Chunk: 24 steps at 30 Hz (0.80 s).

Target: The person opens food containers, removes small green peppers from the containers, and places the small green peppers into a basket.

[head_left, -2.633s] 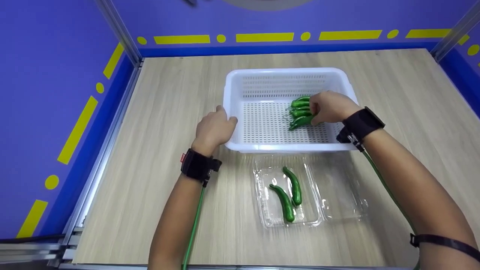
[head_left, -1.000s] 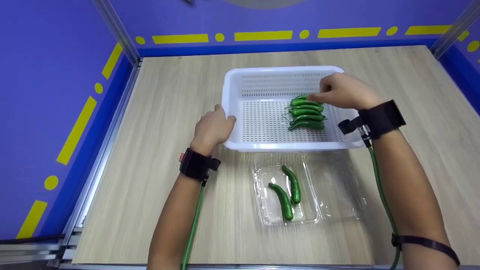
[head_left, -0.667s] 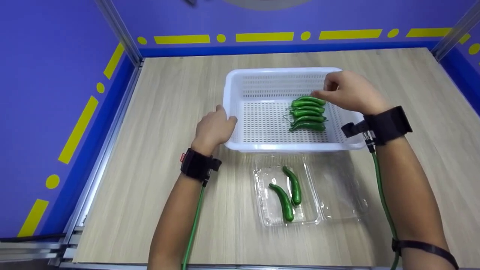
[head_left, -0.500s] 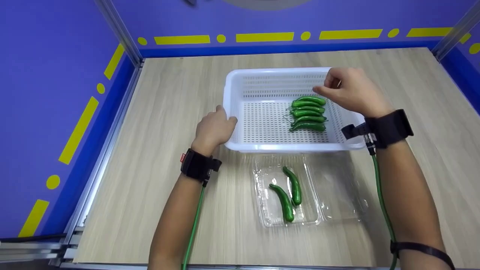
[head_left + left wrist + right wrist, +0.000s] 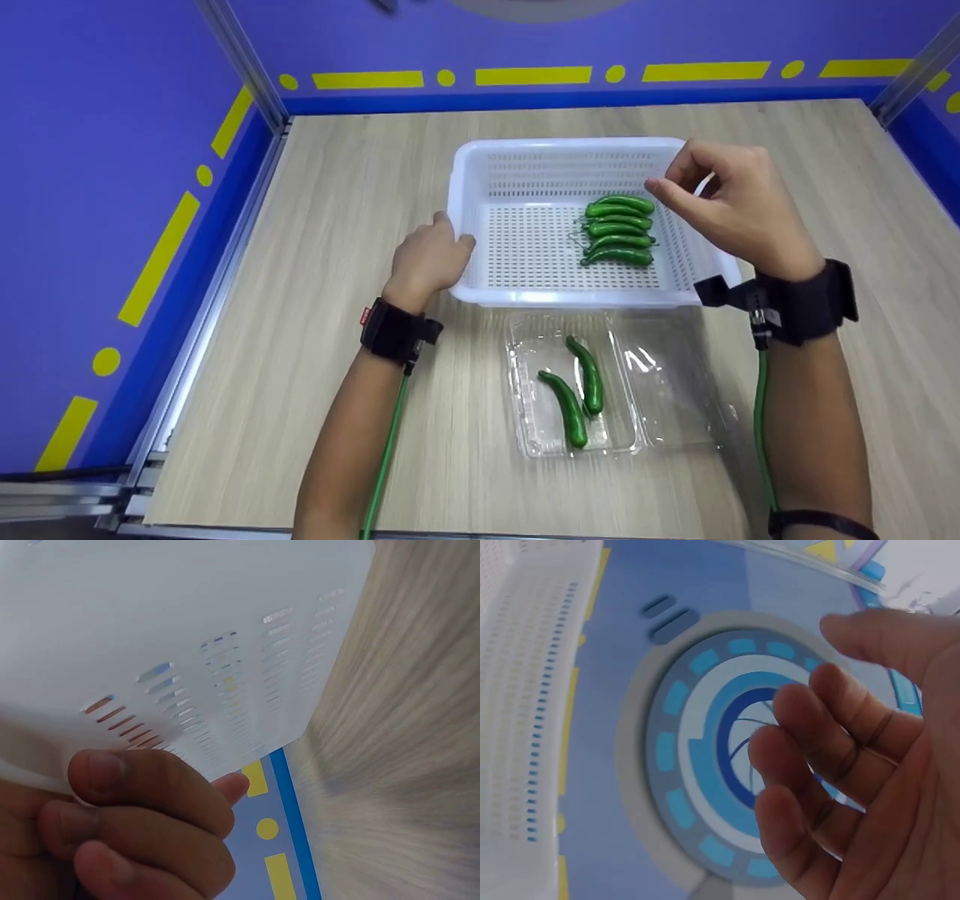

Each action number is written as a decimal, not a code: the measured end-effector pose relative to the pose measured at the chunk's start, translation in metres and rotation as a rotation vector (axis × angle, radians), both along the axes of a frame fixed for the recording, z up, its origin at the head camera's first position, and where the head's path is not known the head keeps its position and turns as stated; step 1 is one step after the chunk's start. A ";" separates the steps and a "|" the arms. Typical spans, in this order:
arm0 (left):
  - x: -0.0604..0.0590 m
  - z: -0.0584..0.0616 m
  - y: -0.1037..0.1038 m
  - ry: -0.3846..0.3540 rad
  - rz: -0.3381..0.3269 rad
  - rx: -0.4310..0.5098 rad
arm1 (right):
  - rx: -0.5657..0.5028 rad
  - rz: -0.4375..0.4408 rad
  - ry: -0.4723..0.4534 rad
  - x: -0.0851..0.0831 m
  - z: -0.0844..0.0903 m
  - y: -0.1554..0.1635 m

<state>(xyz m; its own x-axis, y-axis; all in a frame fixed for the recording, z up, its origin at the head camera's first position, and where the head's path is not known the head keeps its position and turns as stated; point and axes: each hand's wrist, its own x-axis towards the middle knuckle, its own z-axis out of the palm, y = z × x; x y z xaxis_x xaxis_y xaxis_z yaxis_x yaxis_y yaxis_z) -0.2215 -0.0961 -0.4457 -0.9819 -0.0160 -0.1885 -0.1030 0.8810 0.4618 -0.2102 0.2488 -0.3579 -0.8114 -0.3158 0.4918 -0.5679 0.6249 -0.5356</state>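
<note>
The left hand (image 5: 427,259) gripped the near left corner of the white basket (image 5: 480,161), its fingers (image 5: 150,795) curled against the wall; the thumb was hidden. The right hand (image 5: 731,206) hung above the basket's right side, loosely curled and holding nothing. Just beside its fingertips (image 5: 660,187) lay a row of green peppers (image 5: 616,230) inside the basket. Well below the fingers, two more peppers (image 5: 577,390) sat in a clear plastic box (image 5: 529,442), whose lid was hard to see.
</note>
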 end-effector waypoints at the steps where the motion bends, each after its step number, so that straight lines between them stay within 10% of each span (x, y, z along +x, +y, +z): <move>1: 0.000 0.000 0.000 0.001 0.002 0.000 | 0.000 0.023 0.004 0.003 0.001 -0.001; 24: 0.001 0.000 -0.001 0.003 -0.004 0.004 | 0.145 0.354 0.032 0.058 0.007 -0.027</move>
